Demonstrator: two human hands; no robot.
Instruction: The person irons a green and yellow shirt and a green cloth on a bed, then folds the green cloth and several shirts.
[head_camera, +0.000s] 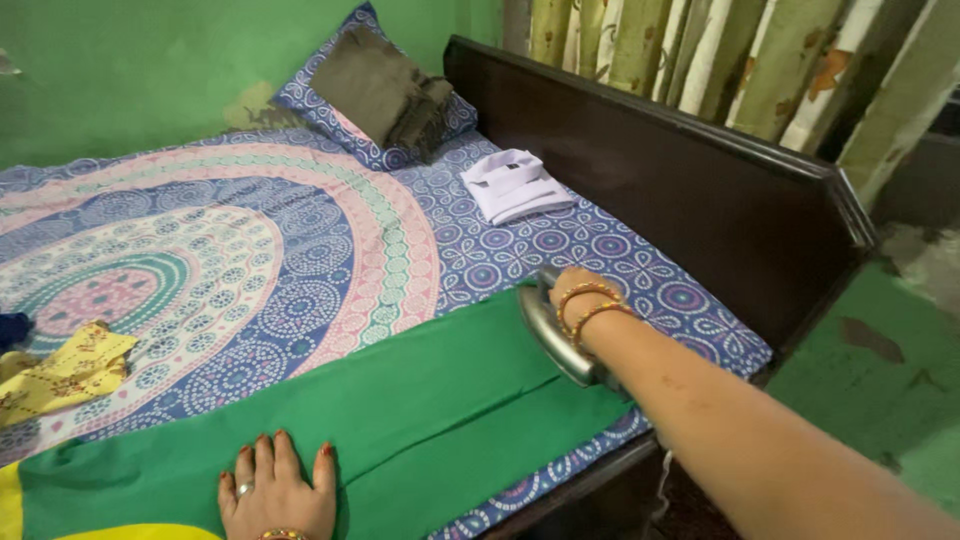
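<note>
Right hand (578, 285) gripping a metal iron (555, 335) at the far end of green cloth (400, 420) on bed w/ patterned sheet (250, 250), left hand (275, 490) flat, fingers spread, pinning near end; cloth mostly smooth, centre crease left.

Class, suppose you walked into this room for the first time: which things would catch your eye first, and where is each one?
First, the long bright green cloth spread along the near edge of the bed, with the right hand gripping a shiny metal clothes iron on it and the left hand pressed flat on it. Next, the blue, pink and white circle-patterned bedsheet beneath. A folded white garment lies by the dark wooden bed board.
</note>
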